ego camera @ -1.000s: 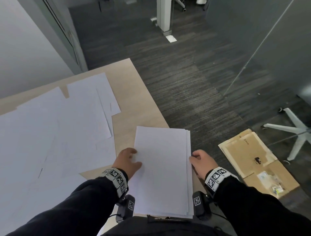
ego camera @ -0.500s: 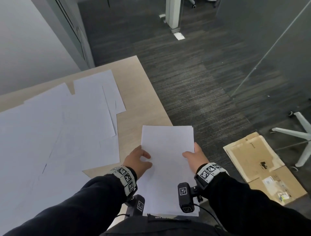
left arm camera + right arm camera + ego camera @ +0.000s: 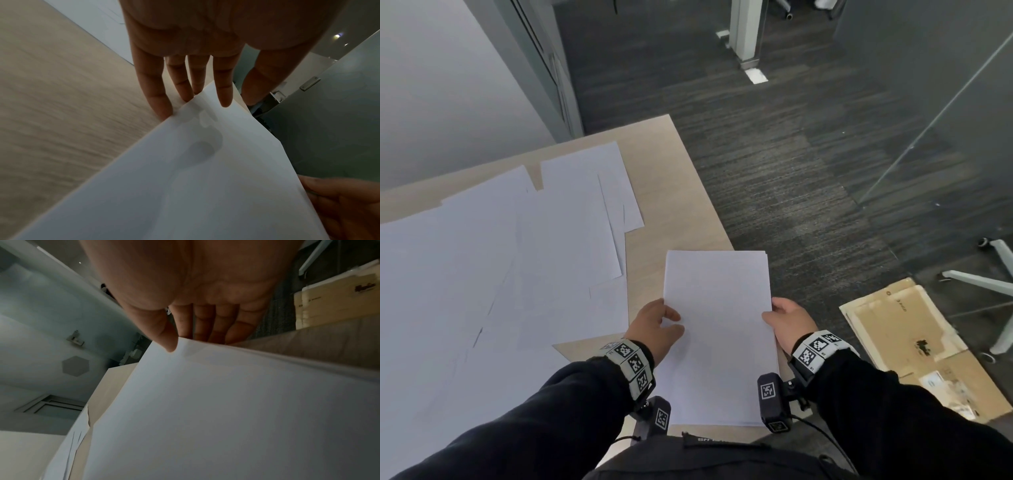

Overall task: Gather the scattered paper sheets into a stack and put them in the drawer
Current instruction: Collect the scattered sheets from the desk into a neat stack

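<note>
From the head view, the left hand (image 3: 656,325) and right hand (image 3: 789,322) pinch the side edges of a squared stack of white paper (image 3: 717,318) over the corner of a pale wood desk (image 3: 681,212); loose sheets (image 3: 517,257) lie scattered left of the grip, and flattened cardboard (image 3: 904,339) with unreadable labels lies right of it on dark carpet (image 3: 774,164). In the left wrist view, straight fingers (image 3: 156,91) slip under the stack's edge. In the right wrist view, the thumb (image 3: 164,335) presses on top, the fingers beneath.
</note>
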Action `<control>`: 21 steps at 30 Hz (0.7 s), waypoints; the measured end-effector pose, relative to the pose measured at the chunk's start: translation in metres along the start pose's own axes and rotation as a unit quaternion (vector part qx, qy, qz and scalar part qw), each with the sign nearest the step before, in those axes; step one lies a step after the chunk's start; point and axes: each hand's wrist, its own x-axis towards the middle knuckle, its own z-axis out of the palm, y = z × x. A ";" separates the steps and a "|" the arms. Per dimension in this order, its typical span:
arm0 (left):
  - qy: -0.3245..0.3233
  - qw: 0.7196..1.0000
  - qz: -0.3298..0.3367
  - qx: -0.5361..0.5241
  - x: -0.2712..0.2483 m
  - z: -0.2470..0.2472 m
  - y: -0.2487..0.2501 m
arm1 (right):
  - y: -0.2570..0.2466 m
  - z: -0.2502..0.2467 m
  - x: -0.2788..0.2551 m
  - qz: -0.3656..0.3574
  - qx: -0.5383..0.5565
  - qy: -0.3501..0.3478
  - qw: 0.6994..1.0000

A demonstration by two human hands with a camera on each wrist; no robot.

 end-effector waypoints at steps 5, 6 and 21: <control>0.005 0.999 -0.034 -0.017 -0.002 -0.017 -0.003 | -0.014 -0.002 0.005 -0.007 -0.051 0.046 0.998; 0.013 0.999 -0.040 -0.021 -0.004 -0.024 -0.006 | -0.020 -0.001 0.004 -0.020 -0.062 0.067 0.996; 0.122 0.989 -0.081 0.013 -0.047 -0.142 -0.131 | -0.112 0.162 -0.017 -0.114 -0.074 -0.126 0.983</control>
